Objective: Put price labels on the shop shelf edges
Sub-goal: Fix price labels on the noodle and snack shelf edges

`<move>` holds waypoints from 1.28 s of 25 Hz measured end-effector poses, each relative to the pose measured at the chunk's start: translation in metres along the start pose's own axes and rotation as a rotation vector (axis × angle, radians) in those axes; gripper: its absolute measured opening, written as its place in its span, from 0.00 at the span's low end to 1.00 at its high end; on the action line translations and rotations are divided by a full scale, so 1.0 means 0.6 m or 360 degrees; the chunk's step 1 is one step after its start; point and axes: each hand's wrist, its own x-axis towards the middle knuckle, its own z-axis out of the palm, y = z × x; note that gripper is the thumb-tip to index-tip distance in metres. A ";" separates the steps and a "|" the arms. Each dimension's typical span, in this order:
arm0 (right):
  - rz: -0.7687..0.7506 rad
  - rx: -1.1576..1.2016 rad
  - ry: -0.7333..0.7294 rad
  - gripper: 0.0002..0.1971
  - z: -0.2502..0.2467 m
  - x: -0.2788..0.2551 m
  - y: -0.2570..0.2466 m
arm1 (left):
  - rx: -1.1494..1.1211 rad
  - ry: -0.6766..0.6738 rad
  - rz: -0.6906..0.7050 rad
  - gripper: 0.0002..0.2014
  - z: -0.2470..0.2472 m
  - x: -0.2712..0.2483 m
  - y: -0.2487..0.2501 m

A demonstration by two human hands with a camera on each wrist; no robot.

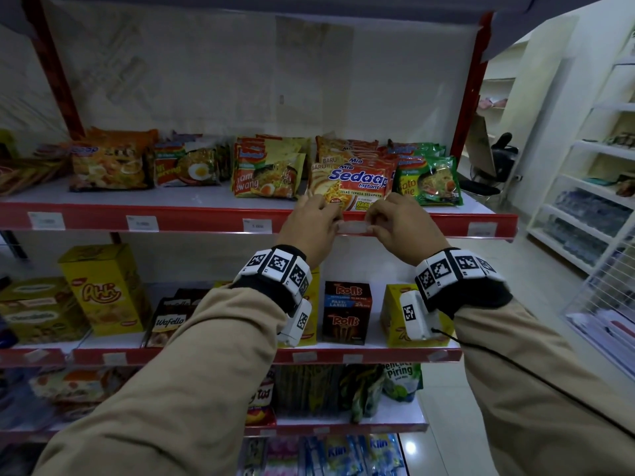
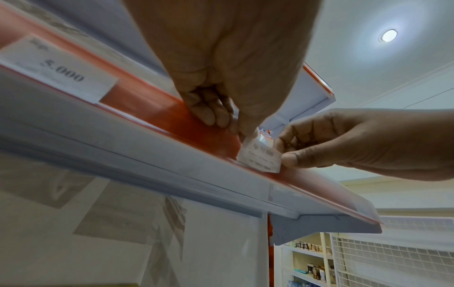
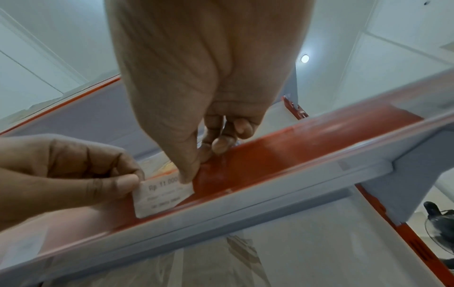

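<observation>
While both hands work at the red shelf edge (image 1: 192,218) of the noodle shelf, a small white label (image 1: 354,227) sits between them against the strip, just below the Sedaap packet (image 1: 357,185). The left hand (image 1: 311,228) pinches the label's left end between thumb and curled fingers (image 2: 209,114), its fingertips touching the red strip. The right hand (image 1: 400,228) pinches the right end, thumb (image 2: 292,159) on the label's face and fingers curled behind. In the wrist views the label reads "Rp 11.000" (image 3: 163,192); its lower edge lies at the bottom lip of the strip, while its upper part tilts away from the red face, so it is not fully seated in the clear cover.

Other labels already sit in the same strip: one to the left reading "5.000" (image 2: 56,68), two more farther left (image 1: 142,223) and one near the right end (image 1: 481,229). Noodle packets (image 1: 268,171) line the shelf above the strip. The shelf below holds snack boxes (image 1: 347,312), with labels along its own edge. Both wrists wear marker bands (image 1: 278,266).
</observation>
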 end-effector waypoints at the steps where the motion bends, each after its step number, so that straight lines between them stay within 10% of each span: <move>1: 0.0010 0.0033 -0.0009 0.08 -0.002 0.001 0.000 | -0.0011 0.0001 0.0003 0.10 0.000 0.000 -0.001; 8: 0.0057 0.0540 0.0185 0.02 -0.009 0.009 -0.006 | -0.0124 0.0050 0.0008 0.08 -0.002 0.002 -0.008; 32: 0.0035 -0.0029 -0.0093 0.12 -0.017 0.005 -0.004 | -0.0062 0.0050 0.0120 0.11 0.009 0.005 -0.023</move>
